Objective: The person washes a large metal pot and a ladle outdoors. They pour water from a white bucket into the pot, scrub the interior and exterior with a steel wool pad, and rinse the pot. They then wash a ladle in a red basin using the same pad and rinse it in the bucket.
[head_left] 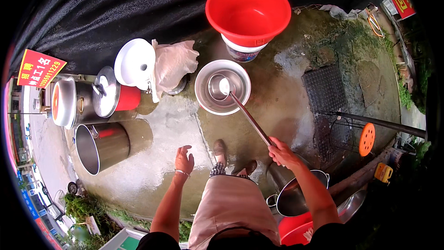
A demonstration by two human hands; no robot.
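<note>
My right hand (282,152) grips the end of a long-handled metal ladle (251,118). Its round bowl sits inside a white bucket (198,86) standing on the wet concrete ahead of my feet. Bright glare in the ladle bowl hides whether it holds liquid. My left hand (184,162), with a bracelet at the wrist, hovers with fingers apart and nothing in it. To its left a tall steel stockpot (112,148) lies on its side, mouth facing left. Below my right forearm is a two-handled steel pot (295,201).
A wide red basin (248,10) rests on a white pail (242,52). Lidded pots (85,102) and a pale cloth (177,64) stand at left. Black sheeting (104,10) hangs behind. On the right are a dark drain cover (324,88) and an orange stool (367,139).
</note>
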